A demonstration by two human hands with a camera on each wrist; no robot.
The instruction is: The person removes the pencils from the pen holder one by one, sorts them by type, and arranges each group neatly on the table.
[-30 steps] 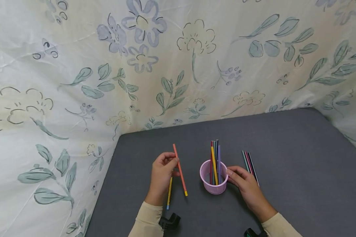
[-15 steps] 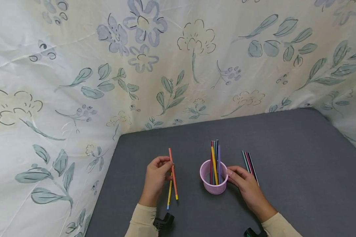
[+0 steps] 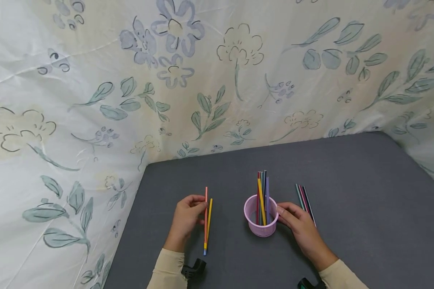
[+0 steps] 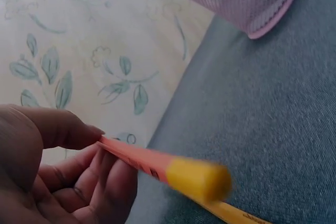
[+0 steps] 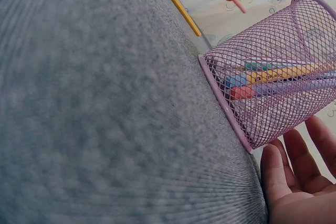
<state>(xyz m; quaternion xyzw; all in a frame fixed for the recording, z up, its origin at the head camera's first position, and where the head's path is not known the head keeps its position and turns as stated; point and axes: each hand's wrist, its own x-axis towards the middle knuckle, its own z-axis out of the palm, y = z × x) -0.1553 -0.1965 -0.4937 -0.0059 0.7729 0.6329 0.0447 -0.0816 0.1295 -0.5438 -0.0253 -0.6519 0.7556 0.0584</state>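
Observation:
My left hand (image 3: 186,218) pinches an orange pencil (image 3: 206,216) between thumb and fingers. The pencil's yellow-capped end points toward the camera in the left wrist view. Beside it on the table lies a yellow pencil (image 3: 210,218) with a blue end, partly covered by the orange one in the head view. A pink mesh pencil cup (image 3: 262,230) stands upright right of the table's middle. Inside it lean several pencils (image 3: 263,194), among them yellow, purple and dark red ones. My right hand (image 3: 301,226) holds the cup at its right side near the rim; some fingertips are hidden.
Several dark, red and teal pencils (image 3: 304,196) lie to the right of the cup, partly behind my right hand. The grey table (image 3: 369,192) meets a floral cloth (image 3: 202,72) along its back and left edges.
My left hand has moved left and slightly nearer to me with the orange pencil, which now stands more upright in the head view beside the yellow one. My right hand and the cup stay put.

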